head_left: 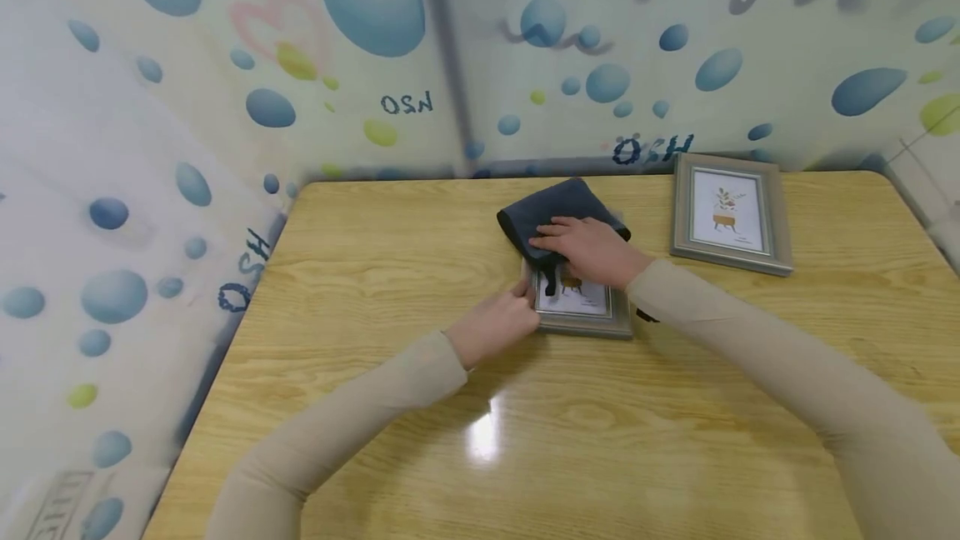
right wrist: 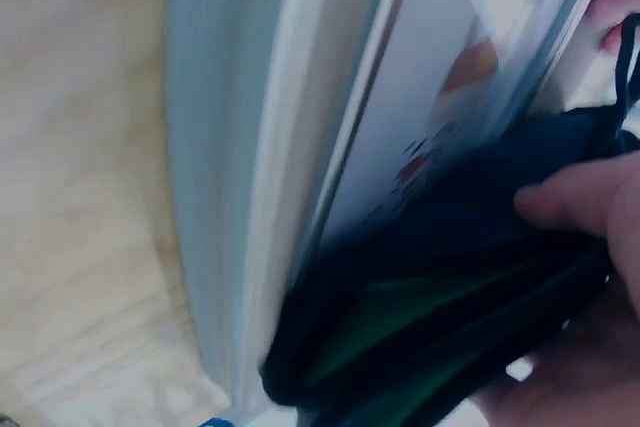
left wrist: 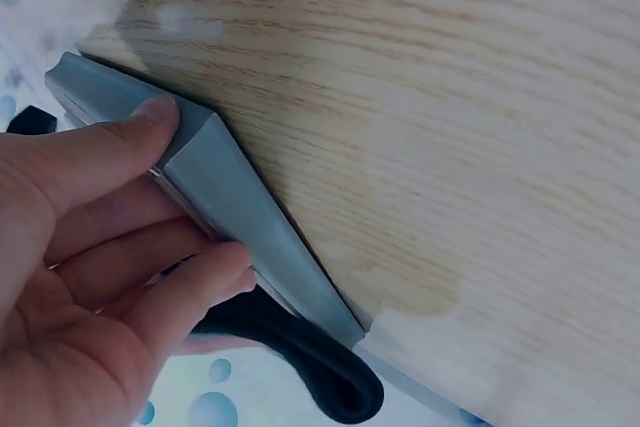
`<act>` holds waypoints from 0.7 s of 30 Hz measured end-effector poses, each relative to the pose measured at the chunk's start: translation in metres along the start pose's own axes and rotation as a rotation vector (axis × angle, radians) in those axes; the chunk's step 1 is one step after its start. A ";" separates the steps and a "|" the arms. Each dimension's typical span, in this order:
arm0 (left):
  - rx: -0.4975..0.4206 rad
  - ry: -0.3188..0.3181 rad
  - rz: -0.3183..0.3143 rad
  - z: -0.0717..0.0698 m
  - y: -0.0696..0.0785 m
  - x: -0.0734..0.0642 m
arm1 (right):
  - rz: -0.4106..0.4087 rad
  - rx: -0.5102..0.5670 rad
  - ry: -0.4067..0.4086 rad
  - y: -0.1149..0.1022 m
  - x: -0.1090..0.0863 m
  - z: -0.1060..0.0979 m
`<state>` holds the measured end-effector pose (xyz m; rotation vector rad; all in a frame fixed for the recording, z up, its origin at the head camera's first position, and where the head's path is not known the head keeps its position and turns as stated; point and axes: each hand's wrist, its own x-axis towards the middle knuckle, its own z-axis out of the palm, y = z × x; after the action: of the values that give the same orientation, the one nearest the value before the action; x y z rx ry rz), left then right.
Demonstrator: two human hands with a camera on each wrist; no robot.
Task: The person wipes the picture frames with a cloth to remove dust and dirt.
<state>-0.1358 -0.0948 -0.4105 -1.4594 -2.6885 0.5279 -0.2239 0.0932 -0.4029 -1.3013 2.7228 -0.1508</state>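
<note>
A grey picture frame (head_left: 585,323) with a potted plant drawing lies near the table's middle, partly covered by a folded dark blue cloth (head_left: 536,215). My left hand (head_left: 498,325) grips the frame at its near left corner. In the left wrist view the thumb lies on the frame's edge (left wrist: 265,202) and the fingers are at its inner rim. My right hand (head_left: 596,252) holds the cloth over the upper part of the picture, fingers spread across its top. In the right wrist view the thumb (right wrist: 570,197) presses the cloth (right wrist: 440,227), whose fold shows green inside. A black loop (left wrist: 350,382) hangs from it.
A second, similar picture frame (head_left: 783,223) lies farther back on the right. Beneath everything is a light wooden table (head_left: 390,273). A patterned curtain (head_left: 465,65) with blue spots stands along the table's back and left edges.
</note>
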 end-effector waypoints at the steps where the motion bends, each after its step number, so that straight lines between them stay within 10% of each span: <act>1: -0.007 -0.003 -0.001 0.000 0.000 0.000 | 0.022 -0.010 0.007 0.002 0.003 0.001; 14: -0.045 -0.022 -0.019 -0.001 -0.002 -0.002 | -0.051 0.062 -0.128 0.001 -0.007 -0.003; 21: -0.235 0.015 -0.054 0.003 -0.008 -0.005 | -0.095 0.026 -0.194 -0.010 -0.027 -0.005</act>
<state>-0.1397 -0.1039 -0.4107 -1.4271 -2.8485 0.2026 -0.2001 0.1080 -0.3946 -1.3615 2.4922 -0.0646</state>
